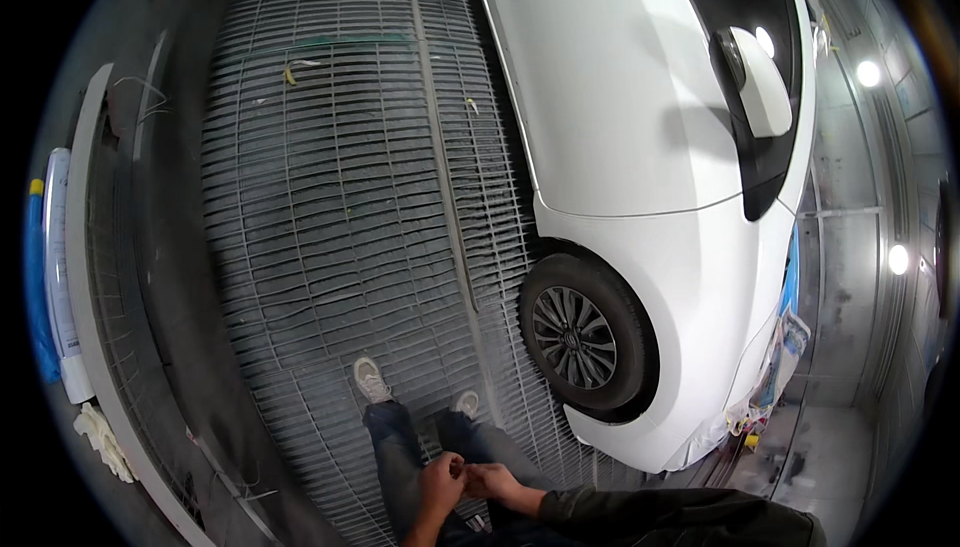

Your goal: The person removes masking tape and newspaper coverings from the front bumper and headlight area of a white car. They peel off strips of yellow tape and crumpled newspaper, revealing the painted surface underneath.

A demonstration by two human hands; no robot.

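Low in the view, in front of my legs, my left hand (440,485) and my right hand (492,482) meet. The left hand's fingers are curled in, with a small dark spot at their tips. Bent toward the left, the right fingers are pressed together and touch it or nearly so. Whatever sits between the fingers, if anything, is too small to make out. To the right stands a white car (620,97), whose spoked wheel (573,337) is the part closest to my hands.
Metal floor grating (340,177) runs along the car's left side, with small scraps on it. At the far left are a raised metal ledge (95,247), a white roll (62,277), a blue roll (38,287) and a crumpled pale cloth (102,442). Plastic sheeting (775,367) hangs by the car's front.
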